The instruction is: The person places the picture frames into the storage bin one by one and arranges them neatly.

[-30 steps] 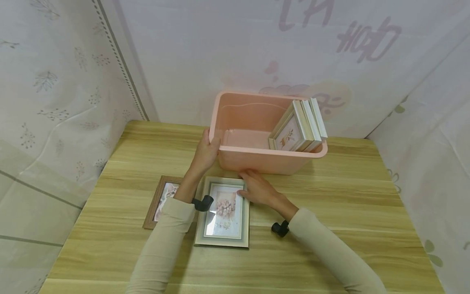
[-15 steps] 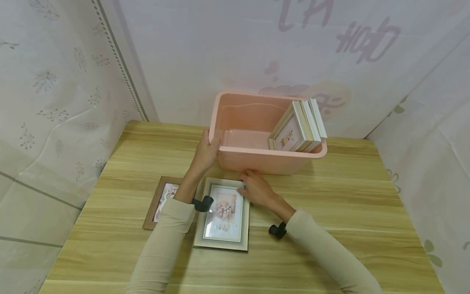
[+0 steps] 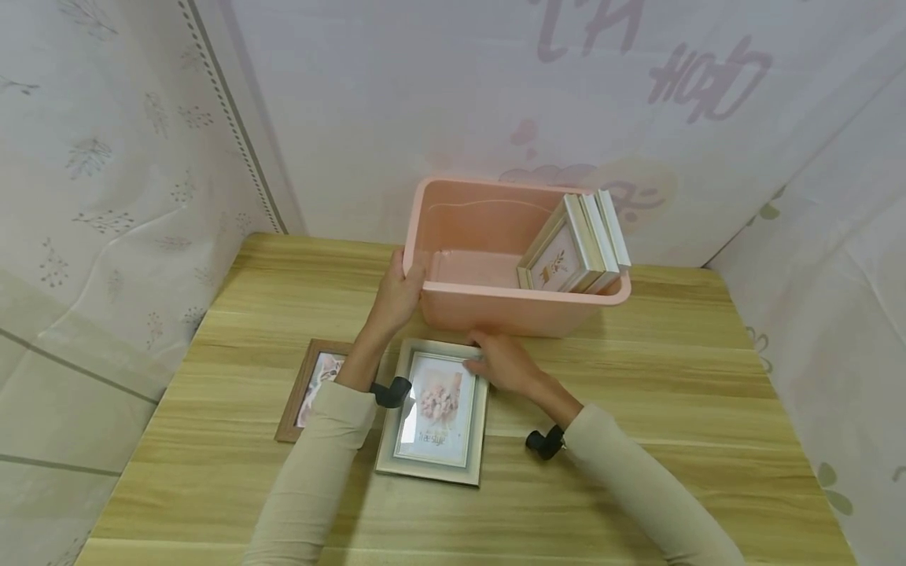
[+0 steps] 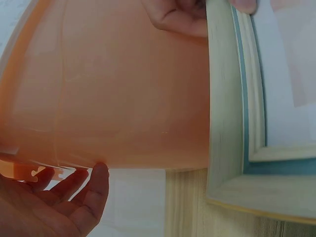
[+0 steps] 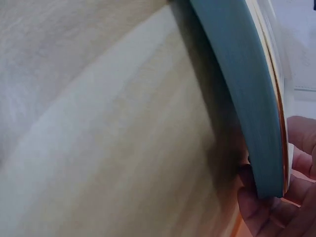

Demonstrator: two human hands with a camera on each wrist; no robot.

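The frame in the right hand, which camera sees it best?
The head view: it shows nearly the whole front of the frame, though the right hand hides one top corner. The left wrist view shows only part of the front; the right wrist view shows mostly its blue side.

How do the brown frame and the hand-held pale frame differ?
The brown frame is plain wood-toned; the pale frame has a bluish inner band. The brown frame shows a cat, the pale frame pink flowers and lettering. The brown frame lies on the table; the right hand grips the pale frame's far right corner. Both are rectangular.
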